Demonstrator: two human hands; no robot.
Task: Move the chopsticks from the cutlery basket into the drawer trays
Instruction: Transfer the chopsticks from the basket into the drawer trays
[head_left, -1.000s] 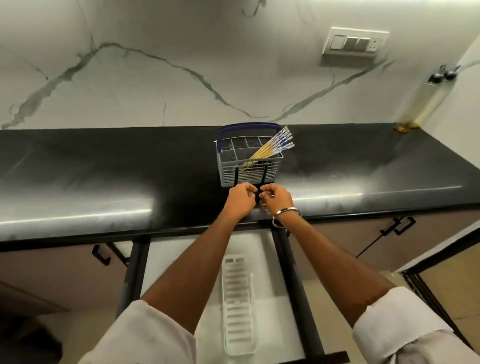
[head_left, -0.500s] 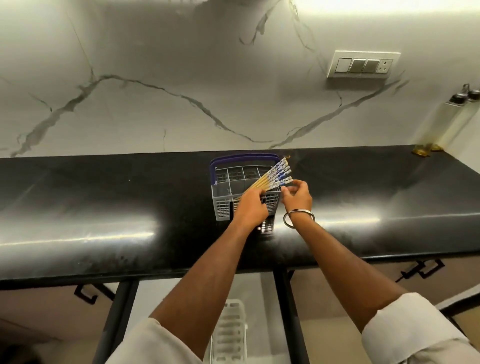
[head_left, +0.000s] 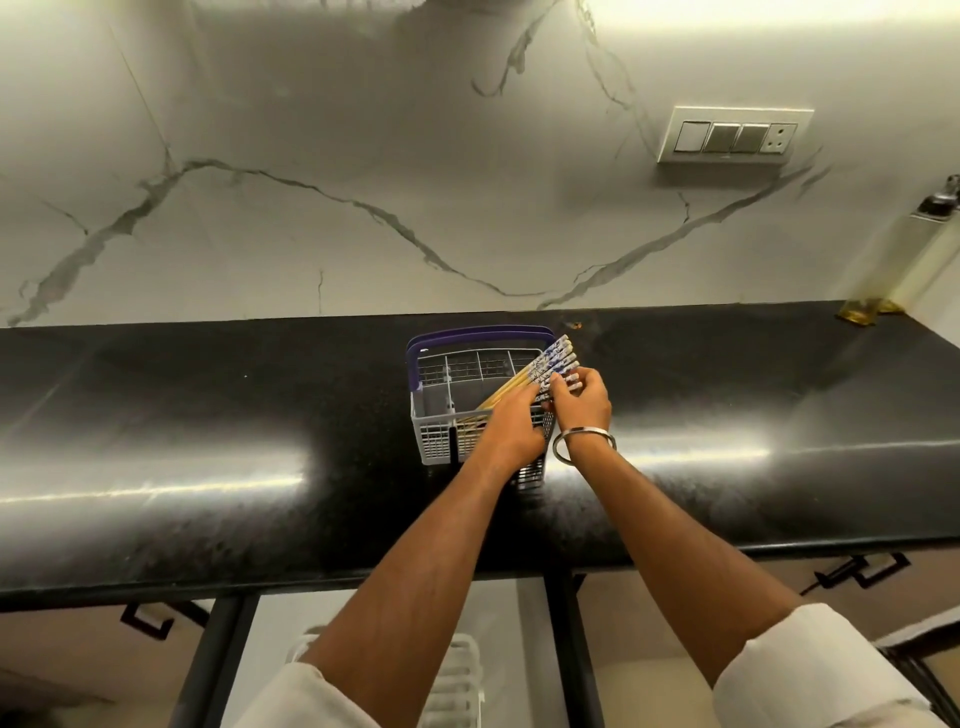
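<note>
A grey cutlery basket (head_left: 435, 437) with a purple handle stands on the black counter. Several chopsticks (head_left: 549, 362), yellow with blue-and-white patterned ends, lean out of it toward the right. My right hand (head_left: 582, 400), with a metal bangle on the wrist, pinches the patterned ends with its fingertips. My left hand (head_left: 514, 418) lies over the basket's right front part, its fingers against the chopstick shafts. Below the counter edge an open drawer holds a white slotted tray (head_left: 457, 680), partly hidden by my left arm.
The black counter (head_left: 208, 441) runs the full width, with a marble wall behind. A switch panel (head_left: 735, 136) is on the wall at right. An oil bottle (head_left: 904, 260) stands at the far right corner. Cabinet handles (head_left: 857, 571) show below the counter.
Both hands rose from the counter's front edge to the basket. My right hand closed on the chopstick ends and my left hand came onto the shafts. The camera tilted up.
</note>
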